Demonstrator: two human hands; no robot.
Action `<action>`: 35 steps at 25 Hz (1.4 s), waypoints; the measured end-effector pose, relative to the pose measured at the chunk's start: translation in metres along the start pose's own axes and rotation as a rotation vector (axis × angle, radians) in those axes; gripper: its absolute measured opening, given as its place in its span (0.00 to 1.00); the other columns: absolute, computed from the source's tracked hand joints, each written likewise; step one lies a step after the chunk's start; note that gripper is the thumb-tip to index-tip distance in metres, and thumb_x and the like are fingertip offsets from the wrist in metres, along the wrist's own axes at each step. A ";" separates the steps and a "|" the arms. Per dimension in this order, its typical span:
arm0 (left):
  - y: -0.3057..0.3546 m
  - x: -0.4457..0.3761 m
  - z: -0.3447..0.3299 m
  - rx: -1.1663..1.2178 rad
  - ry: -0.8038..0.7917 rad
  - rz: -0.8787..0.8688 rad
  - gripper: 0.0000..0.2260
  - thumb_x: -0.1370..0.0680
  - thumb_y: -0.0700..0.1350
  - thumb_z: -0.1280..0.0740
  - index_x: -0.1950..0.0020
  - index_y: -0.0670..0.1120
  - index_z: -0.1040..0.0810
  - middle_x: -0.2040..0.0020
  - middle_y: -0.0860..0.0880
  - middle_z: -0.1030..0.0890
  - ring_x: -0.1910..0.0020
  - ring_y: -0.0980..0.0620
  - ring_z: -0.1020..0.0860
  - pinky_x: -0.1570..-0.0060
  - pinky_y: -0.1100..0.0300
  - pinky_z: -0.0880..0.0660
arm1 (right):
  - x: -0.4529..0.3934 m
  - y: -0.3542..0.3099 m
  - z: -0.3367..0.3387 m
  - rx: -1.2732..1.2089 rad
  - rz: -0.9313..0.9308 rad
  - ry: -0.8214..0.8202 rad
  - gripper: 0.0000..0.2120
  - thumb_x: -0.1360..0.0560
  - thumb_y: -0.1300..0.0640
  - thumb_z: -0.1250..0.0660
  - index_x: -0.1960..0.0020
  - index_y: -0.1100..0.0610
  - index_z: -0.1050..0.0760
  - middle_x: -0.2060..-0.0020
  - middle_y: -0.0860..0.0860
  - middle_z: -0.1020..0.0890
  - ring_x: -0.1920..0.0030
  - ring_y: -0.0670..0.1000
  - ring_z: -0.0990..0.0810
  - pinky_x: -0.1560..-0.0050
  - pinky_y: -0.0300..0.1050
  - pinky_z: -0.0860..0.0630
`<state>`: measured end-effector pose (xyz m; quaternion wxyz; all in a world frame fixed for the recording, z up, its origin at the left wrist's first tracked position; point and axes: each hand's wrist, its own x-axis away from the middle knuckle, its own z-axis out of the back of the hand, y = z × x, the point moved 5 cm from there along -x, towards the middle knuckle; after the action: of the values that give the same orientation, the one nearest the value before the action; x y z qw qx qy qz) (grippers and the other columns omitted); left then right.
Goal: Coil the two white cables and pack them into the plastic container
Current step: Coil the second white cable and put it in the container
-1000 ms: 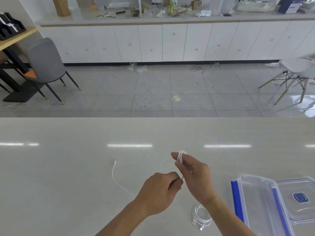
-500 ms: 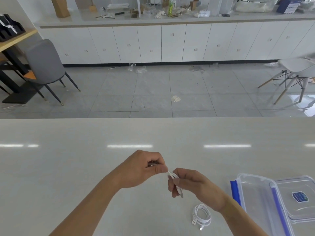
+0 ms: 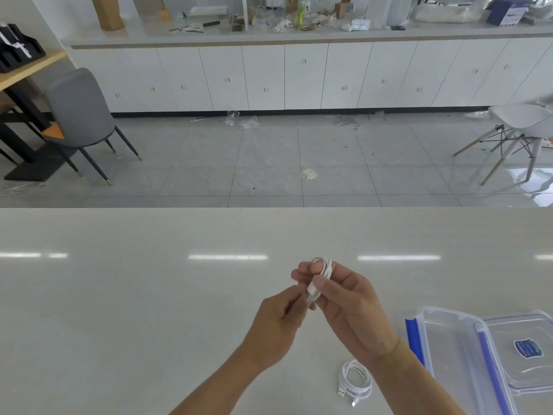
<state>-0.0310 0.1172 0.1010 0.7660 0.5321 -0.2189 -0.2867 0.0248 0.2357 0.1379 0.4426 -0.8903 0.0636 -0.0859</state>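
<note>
A white cable [image 3: 324, 269] is wound into a small bundle around the fingers of my right hand [image 3: 344, 301], which holds it above the table. My left hand [image 3: 278, 322] sits just below and left of the bundle and pinches the cable's end near its plug. A second white cable [image 3: 355, 380], coiled flat with both plugs showing, lies on the table under my right forearm. The clear plastic container [image 3: 449, 348] with blue clips stands open at the lower right, nothing inside it.
The container's clear lid [image 3: 526, 351], with a blue sticker, lies right beside it at the right edge. The pale table [image 3: 149, 295] stretches left and ahead of my hands. Beyond its far edge are a tiled floor, two chairs and white cabinets.
The loose length of cable that trailed left across the table has been wound onto my right hand. My left hand swung out to the left and came back beside the bundle.
</note>
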 end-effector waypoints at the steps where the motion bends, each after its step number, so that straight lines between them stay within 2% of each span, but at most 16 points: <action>1: -0.001 0.002 -0.003 -0.019 0.021 0.016 0.11 0.19 0.56 0.40 0.60 0.60 0.24 0.74 0.57 0.32 0.74 0.58 0.36 0.72 0.67 0.39 | -0.002 -0.001 0.005 0.010 0.022 0.061 0.08 0.26 0.63 0.30 0.49 0.60 0.16 0.49 0.58 0.14 0.45 0.58 0.16 0.50 0.44 0.20; 5: -0.001 0.008 -0.004 -0.147 0.020 0.042 0.11 0.18 0.52 0.39 0.59 0.58 0.24 0.77 0.56 0.32 0.78 0.56 0.38 0.74 0.67 0.41 | -0.005 0.007 0.020 0.079 0.076 0.281 0.09 0.25 0.67 0.32 0.51 0.60 0.14 0.48 0.60 0.13 0.43 0.59 0.16 0.45 0.46 0.18; 7: 0.003 0.012 -0.006 -0.198 -0.003 0.044 0.11 0.18 0.52 0.39 0.59 0.57 0.24 0.77 0.56 0.30 0.78 0.55 0.36 0.75 0.66 0.41 | -0.005 0.008 0.026 0.251 0.121 0.383 0.10 0.23 0.67 0.32 0.52 0.57 0.14 0.50 0.57 0.12 0.45 0.55 0.15 0.43 0.47 0.20; 9: 0.008 0.016 -0.007 -0.255 -0.022 0.035 0.10 0.18 0.51 0.39 0.58 0.56 0.23 0.76 0.57 0.29 0.78 0.55 0.34 0.74 0.67 0.41 | -0.005 0.005 0.031 0.496 0.132 0.440 0.09 0.23 0.64 0.31 0.53 0.54 0.14 0.53 0.50 0.11 0.53 0.49 0.15 0.48 0.42 0.20; 11: 0.013 0.016 -0.002 -0.323 -0.041 0.029 0.10 0.19 0.51 0.39 0.58 0.54 0.22 0.75 0.58 0.27 0.76 0.55 0.32 0.73 0.67 0.40 | -0.005 0.004 0.033 0.762 0.099 0.381 0.07 0.23 0.62 0.31 0.56 0.53 0.17 0.57 0.43 0.13 0.61 0.46 0.17 0.56 0.34 0.22; 12: 0.016 0.016 0.002 -0.358 -0.055 0.027 0.10 0.19 0.51 0.38 0.58 0.53 0.22 0.75 0.59 0.27 0.75 0.56 0.31 0.72 0.67 0.39 | -0.005 0.006 0.032 0.900 0.079 0.317 0.06 0.23 0.62 0.32 0.58 0.55 0.19 0.58 0.41 0.14 0.63 0.46 0.19 0.59 0.32 0.24; 14: 0.023 0.014 0.012 -0.421 -0.097 0.015 0.10 0.20 0.54 0.38 0.58 0.52 0.22 0.73 0.57 0.26 0.74 0.57 0.30 0.71 0.68 0.38 | -0.005 0.014 0.030 1.130 0.057 0.159 0.09 0.21 0.61 0.34 0.60 0.60 0.26 0.59 0.42 0.16 0.64 0.46 0.23 0.62 0.33 0.27; 16: 0.030 0.011 0.022 -0.453 -0.163 0.005 0.10 0.22 0.56 0.38 0.58 0.53 0.22 0.72 0.57 0.26 0.73 0.57 0.30 0.70 0.68 0.37 | -0.003 0.018 0.028 1.189 -0.003 0.036 0.11 0.19 0.59 0.37 0.61 0.56 0.27 0.63 0.42 0.18 0.65 0.44 0.24 0.63 0.34 0.29; 18: 0.034 0.007 0.033 -0.431 -0.225 0.009 0.10 0.23 0.57 0.38 0.58 0.54 0.21 0.71 0.57 0.24 0.74 0.58 0.31 0.71 0.68 0.37 | 0.001 0.022 0.026 1.128 -0.075 -0.057 0.16 0.17 0.58 0.40 0.62 0.48 0.26 0.66 0.40 0.20 0.66 0.41 0.26 0.62 0.32 0.31; 19: 0.035 0.005 0.038 -0.409 -0.246 0.012 0.10 0.23 0.57 0.38 0.58 0.55 0.21 0.70 0.56 0.22 0.74 0.57 0.32 0.71 0.67 0.37 | 0.003 0.024 0.024 1.081 -0.120 -0.092 0.17 0.16 0.57 0.42 0.62 0.48 0.26 0.66 0.41 0.20 0.66 0.39 0.27 0.61 0.31 0.31; 22: 0.034 -0.006 0.055 -0.312 -0.245 0.028 0.08 0.22 0.54 0.34 0.58 0.54 0.19 0.67 0.50 0.20 0.72 0.59 0.31 0.69 0.66 0.33 | 0.013 0.029 0.017 0.961 -0.226 -0.154 0.16 0.15 0.53 0.45 0.55 0.53 0.21 0.56 0.56 0.17 0.56 0.43 0.24 0.53 0.34 0.29; 25: 0.030 -0.014 0.069 -0.171 -0.210 0.033 0.06 0.23 0.51 0.30 0.59 0.54 0.18 0.63 0.52 0.18 0.65 0.58 0.25 0.62 0.66 0.28 | 0.021 0.025 0.008 0.870 -0.205 -0.181 0.15 0.17 0.51 0.43 0.52 0.54 0.20 0.53 0.56 0.18 0.51 0.49 0.22 0.48 0.37 0.28; 28: 0.027 -0.016 0.073 -0.052 -0.163 0.010 0.06 0.25 0.53 0.29 0.60 0.53 0.17 0.64 0.51 0.18 0.65 0.58 0.25 0.62 0.69 0.29 | 0.026 0.019 0.001 0.697 -0.184 -0.203 0.11 0.19 0.54 0.38 0.50 0.59 0.20 0.55 0.54 0.16 0.50 0.48 0.20 0.43 0.45 0.25; 30: 0.025 -0.015 0.070 0.019 -0.125 0.011 0.08 0.26 0.55 0.30 0.61 0.53 0.18 0.67 0.49 0.21 0.67 0.57 0.28 0.65 0.69 0.32 | 0.027 0.017 -0.004 0.540 -0.195 -0.225 0.07 0.20 0.58 0.35 0.50 0.61 0.20 0.55 0.52 0.15 0.51 0.52 0.18 0.44 0.48 0.23; 32: 0.022 -0.012 0.065 0.083 -0.081 0.024 0.08 0.25 0.55 0.32 0.63 0.55 0.18 0.72 0.56 0.25 0.72 0.60 0.32 0.69 0.71 0.34 | 0.026 0.013 -0.009 0.386 -0.169 -0.211 0.03 0.22 0.61 0.32 0.52 0.59 0.19 0.56 0.53 0.16 0.53 0.53 0.17 0.50 0.45 0.21; 35: 0.017 -0.007 0.050 0.175 -0.023 0.048 0.11 0.23 0.55 0.34 0.62 0.53 0.20 0.73 0.56 0.29 0.74 0.58 0.36 0.72 0.68 0.37 | 0.021 0.010 -0.011 0.146 -0.112 -0.142 0.05 0.25 0.61 0.29 0.50 0.61 0.18 0.54 0.57 0.16 0.54 0.55 0.17 0.51 0.44 0.21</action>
<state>-0.0647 0.0924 0.1334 0.7206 0.5883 -0.2644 -0.2543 0.0431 0.2172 0.1381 0.5044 -0.8616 -0.0240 -0.0515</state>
